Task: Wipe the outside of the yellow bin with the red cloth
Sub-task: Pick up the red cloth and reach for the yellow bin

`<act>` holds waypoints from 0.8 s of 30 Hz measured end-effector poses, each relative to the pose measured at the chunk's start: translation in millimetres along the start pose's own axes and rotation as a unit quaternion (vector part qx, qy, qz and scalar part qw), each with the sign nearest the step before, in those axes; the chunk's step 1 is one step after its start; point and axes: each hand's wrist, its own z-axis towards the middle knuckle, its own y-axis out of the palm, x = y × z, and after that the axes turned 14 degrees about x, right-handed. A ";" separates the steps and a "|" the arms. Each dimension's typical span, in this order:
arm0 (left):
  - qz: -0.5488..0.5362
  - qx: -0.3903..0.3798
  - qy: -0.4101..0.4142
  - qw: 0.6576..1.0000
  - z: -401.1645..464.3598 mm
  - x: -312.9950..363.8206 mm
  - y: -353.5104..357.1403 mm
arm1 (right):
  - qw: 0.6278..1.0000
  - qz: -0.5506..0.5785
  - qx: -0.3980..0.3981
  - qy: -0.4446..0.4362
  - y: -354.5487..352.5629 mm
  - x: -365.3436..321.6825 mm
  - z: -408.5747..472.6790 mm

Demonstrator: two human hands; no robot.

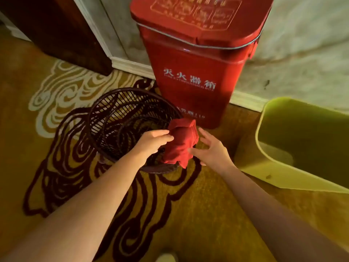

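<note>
A bunched red cloth hangs over the near rim of a dark wicker basket. My left hand pinches the cloth's left side with its fingertips. On the cloth's right side my right hand has its fingers spread, with the thumb touching the fabric. The yellow bin stands at the right edge of the view, tilted, its open top facing up and left. Neither hand touches the bin.
A tall red fire-extinguisher box stands against the wall just behind the basket. A dark wooden door or panel is at the upper left. The floor is a patterned gold and maroon carpet.
</note>
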 end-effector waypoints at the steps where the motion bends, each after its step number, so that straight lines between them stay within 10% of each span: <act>1: 0.006 -0.002 0.002 1.000 8.4 -10.5 7.8 | 1.000 0.009 0.005 -0.006 10.7 9.7 4.3; 24: -0.073 0.001 0.217 0.973 26.1 -16.8 22.5 | 0.967 0.161 0.107 -0.164 15.2 32.1 14.4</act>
